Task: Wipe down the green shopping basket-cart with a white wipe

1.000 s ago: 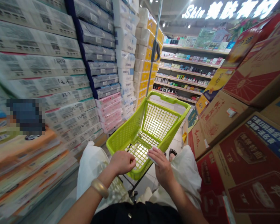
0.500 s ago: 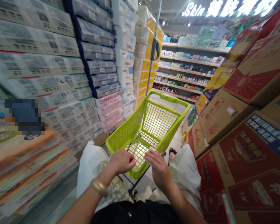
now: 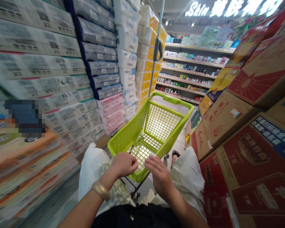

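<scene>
A lime-green shopping cart (image 3: 128,137) with a grid basket stands right in front of my knees, its basket holding nothing that I can see. Above its near rim is my left hand (image 3: 123,164), fingers curled in; the inside of the fist is hidden. A gold-coloured bangle (image 3: 101,190) circles that wrist. My right hand (image 3: 158,172) hovers over the near right side of the cart, fingers bent and close together. At its fingertips shows a small, soft-looking white piece (image 3: 152,155), perhaps tissue, pinched there.
Stacked packs (image 3: 61,68) rise on the left, some with handwritten prices. Large printed cartons (image 3: 249,167) are piled close on the right. A metal pole (image 3: 153,76) stands behind the cart. Farther off, shelves (image 3: 192,65) carry many small boxes and bottles.
My right hand has shifted slightly left with the white piece, closer to my left hand. My left hand and the cart look unmoved.
</scene>
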The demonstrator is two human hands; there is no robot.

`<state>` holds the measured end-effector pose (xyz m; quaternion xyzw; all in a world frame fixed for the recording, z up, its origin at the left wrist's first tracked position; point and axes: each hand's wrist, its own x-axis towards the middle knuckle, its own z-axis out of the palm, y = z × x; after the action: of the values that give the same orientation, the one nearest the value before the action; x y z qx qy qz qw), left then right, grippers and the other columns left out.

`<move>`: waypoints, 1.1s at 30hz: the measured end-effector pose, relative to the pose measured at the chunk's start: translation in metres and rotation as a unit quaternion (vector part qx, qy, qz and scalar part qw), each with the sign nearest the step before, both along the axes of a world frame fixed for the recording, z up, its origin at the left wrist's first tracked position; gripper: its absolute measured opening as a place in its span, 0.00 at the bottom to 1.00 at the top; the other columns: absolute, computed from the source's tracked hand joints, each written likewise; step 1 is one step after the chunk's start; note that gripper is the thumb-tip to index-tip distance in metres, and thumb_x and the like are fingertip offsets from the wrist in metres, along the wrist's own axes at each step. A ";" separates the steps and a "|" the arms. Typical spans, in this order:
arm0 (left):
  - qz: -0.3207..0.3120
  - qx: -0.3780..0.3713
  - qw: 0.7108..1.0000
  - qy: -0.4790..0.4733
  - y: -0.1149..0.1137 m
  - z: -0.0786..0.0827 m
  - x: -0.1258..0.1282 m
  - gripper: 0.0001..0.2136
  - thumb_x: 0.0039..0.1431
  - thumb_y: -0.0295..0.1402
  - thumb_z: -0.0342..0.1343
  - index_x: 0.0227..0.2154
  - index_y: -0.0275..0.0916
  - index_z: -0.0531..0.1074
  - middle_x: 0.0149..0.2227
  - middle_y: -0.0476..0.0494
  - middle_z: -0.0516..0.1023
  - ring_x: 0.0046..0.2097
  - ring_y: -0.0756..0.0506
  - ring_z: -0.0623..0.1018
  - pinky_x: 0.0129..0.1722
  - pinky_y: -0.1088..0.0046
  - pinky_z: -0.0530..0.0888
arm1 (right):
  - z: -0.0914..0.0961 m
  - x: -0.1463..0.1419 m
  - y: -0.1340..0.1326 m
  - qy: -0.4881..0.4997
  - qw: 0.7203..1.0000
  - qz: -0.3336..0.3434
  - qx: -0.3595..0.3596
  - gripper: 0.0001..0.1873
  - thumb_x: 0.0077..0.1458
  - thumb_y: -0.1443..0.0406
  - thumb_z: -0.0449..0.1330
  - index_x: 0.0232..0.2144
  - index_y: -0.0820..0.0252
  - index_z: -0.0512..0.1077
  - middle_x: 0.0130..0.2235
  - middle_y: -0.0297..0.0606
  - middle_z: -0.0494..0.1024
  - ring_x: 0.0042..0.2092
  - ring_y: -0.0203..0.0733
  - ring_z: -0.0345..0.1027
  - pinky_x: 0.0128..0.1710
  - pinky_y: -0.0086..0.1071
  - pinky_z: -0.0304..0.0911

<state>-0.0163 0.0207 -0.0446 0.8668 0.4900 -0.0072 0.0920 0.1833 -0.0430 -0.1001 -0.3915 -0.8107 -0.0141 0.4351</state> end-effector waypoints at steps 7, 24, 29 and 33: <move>0.001 0.002 1.000 0.009 0.000 0.002 0.000 0.16 0.57 0.37 0.45 0.23 0.42 0.77 0.27 0.43 0.80 0.31 0.44 0.77 0.30 0.71 0.62 | 0.005 0.008 0.008 0.002 1.000 0.010 -0.008 0.24 0.62 0.75 0.48 0.54 0.52 0.71 0.52 0.38 0.78 0.59 0.40 0.67 0.61 0.44 0.62; 0.000 0.012 1.000 0.005 0.000 -0.002 0.002 0.17 0.57 0.38 0.45 0.22 0.42 0.76 0.27 0.44 0.80 0.31 0.44 0.77 0.27 0.72 0.61 | 0.004 0.016 0.018 0.059 0.996 -0.071 0.004 0.25 0.60 0.76 0.47 0.53 0.53 0.72 0.51 0.40 0.78 0.59 0.43 0.67 0.61 0.48 0.62; -0.007 0.009 1.000 0.005 -0.001 -0.002 0.002 0.17 0.58 0.38 0.44 0.22 0.41 0.76 0.28 0.43 0.81 0.32 0.44 0.77 0.29 0.70 0.62 | 0.001 -0.002 -0.005 -0.025 0.998 0.052 -0.016 0.24 0.60 0.75 0.49 0.55 0.52 0.70 0.52 0.38 0.78 0.61 0.41 0.65 0.62 0.44 0.61; -0.003 0.007 1.000 0.007 -0.001 -0.001 0.001 0.17 0.58 0.38 0.44 0.23 0.42 0.76 0.28 0.43 0.81 0.32 0.44 0.77 0.29 0.71 0.63 | 0.007 0.011 0.009 -0.017 0.998 0.045 -0.031 0.24 0.61 0.75 0.48 0.53 0.51 0.71 0.51 0.38 0.79 0.59 0.41 0.67 0.61 0.45 0.62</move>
<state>-0.0156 0.0196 -0.0457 0.8688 0.4881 -0.0099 0.0826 0.1946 -0.0345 -0.0927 -0.3672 -0.8350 0.0237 0.4092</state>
